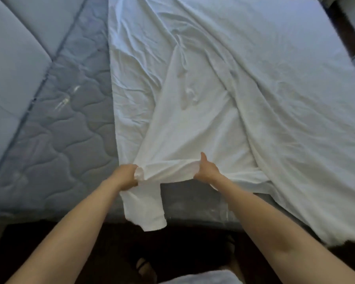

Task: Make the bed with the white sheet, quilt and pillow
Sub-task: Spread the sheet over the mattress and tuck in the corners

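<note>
Here, my left grip (127,176) bunching the crumpled white sheet (193,99), my right grip (206,170) pinching its soft hem, thumb raised, over the grey quilted mattress (66,130), a corner dangling limp.

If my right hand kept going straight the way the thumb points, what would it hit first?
Probably just more of the wrinkled white sheet that the right hand grips, lying over the mattress; nothing else shows in that line.

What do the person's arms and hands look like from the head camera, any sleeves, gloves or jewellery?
Both forearms are bare with no sleeves in view. The left hand and right hand wear no gloves. No watch, bracelet or ring shows, though the picture is soft.
</note>
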Motion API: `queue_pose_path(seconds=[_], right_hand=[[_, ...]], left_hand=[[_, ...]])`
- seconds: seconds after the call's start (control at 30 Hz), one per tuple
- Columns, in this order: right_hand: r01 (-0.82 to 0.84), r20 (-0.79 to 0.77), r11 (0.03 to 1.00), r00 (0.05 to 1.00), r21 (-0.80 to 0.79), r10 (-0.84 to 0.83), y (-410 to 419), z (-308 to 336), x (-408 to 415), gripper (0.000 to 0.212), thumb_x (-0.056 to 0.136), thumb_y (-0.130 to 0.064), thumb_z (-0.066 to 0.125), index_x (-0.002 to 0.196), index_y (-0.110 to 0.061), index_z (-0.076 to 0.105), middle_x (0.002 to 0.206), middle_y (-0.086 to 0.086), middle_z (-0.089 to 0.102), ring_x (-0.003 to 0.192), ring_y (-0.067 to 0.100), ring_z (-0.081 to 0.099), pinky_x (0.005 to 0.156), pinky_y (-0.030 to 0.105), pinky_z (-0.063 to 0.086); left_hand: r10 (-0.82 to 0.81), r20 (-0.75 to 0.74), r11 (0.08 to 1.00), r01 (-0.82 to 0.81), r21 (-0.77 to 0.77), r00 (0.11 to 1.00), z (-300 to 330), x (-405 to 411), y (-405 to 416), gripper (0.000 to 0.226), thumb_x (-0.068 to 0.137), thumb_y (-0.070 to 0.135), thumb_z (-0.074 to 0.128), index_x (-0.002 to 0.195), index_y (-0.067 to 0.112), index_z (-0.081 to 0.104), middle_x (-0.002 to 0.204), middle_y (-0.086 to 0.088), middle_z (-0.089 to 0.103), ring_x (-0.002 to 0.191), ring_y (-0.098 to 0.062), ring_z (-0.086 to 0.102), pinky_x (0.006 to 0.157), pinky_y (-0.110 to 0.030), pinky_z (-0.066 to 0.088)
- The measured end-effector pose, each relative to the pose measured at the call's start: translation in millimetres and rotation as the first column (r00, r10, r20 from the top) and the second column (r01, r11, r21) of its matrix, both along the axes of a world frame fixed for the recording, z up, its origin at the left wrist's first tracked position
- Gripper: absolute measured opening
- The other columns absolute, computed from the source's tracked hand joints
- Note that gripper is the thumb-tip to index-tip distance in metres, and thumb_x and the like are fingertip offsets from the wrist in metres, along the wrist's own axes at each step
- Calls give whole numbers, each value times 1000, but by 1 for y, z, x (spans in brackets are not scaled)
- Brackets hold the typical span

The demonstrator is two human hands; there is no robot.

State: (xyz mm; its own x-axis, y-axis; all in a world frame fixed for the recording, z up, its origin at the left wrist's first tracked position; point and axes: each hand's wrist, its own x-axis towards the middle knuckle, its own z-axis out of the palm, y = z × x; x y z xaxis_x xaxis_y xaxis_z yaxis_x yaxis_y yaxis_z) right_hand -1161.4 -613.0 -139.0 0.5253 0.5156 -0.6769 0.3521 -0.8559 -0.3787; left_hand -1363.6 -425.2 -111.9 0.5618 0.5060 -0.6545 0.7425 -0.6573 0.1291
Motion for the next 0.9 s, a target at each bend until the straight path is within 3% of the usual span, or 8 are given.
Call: queue_pose_path(seconds=[0.17,0.27,0.37,0.5,0.57,0.6,0.7,0.9], right_hand=[[-172,5,983,985,-57,173,38,41,-109,28,96,-21,47,115,-6,59,117,12,61,98,26,58,75,31,43],[-101,12,990,995,98,101,66,63,-152,29,97,-19,44,120,-9,59,121,12,60,108,29,57,81,33,44],[28,38,988,999,150,-34,85,77,-182,31,94,-24,46,117,-8,60,118,12,62,107,32,59,83,35,46],[173,200,969,958,176,-208,106,84,-233,24,96,-18,39,108,-9,57,109,12,63,95,30,60,70,31,42],[263,249,940,916,217,-314,118,87,-262,22,96,-17,36,104,-10,55,107,12,62,90,30,58,69,30,39],[298,266,927,897,227,-353,118,90,-267,20,97,-18,35,102,-11,53,107,12,62,88,29,57,69,30,38],[353,279,916,875,191,-395,130,94,-308,20,95,-24,42,110,-14,51,111,11,61,91,30,56,71,31,38],[322,245,934,903,156,-352,164,99,-374,27,94,-30,47,119,-19,48,113,5,60,87,23,51,71,30,37]], left_hand=[[20,131,981,-45,190,991,58,-93,78,17,87,11,51,95,10,66,105,-16,67,99,-36,61,75,-35,45],[113,331,989,-138,51,937,85,-124,110,15,91,10,47,93,7,61,107,-16,65,102,-35,59,74,-35,39],[315,605,949,-256,-186,731,107,-141,126,8,86,13,46,82,11,53,89,-14,59,87,-26,56,70,-35,40],[455,701,885,-194,-423,549,127,-158,144,19,92,6,45,81,16,56,75,1,54,72,-15,48,60,-27,39],[394,713,897,-74,-435,580,132,-177,164,15,93,11,54,83,20,60,79,1,59,79,-16,53,63,-25,43],[279,698,936,-26,-350,659,136,-183,171,4,88,17,63,92,19,63,87,-1,62,86,-18,56,69,-27,45],[-242,345,970,214,118,907,136,-227,211,63,75,28,78,130,13,51,120,-12,61,114,-30,56,93,-36,47],[-489,-36,781,455,428,872,138,-291,242,29,93,3,43,118,6,56,122,-15,57,110,-32,59,87,-36,48]])
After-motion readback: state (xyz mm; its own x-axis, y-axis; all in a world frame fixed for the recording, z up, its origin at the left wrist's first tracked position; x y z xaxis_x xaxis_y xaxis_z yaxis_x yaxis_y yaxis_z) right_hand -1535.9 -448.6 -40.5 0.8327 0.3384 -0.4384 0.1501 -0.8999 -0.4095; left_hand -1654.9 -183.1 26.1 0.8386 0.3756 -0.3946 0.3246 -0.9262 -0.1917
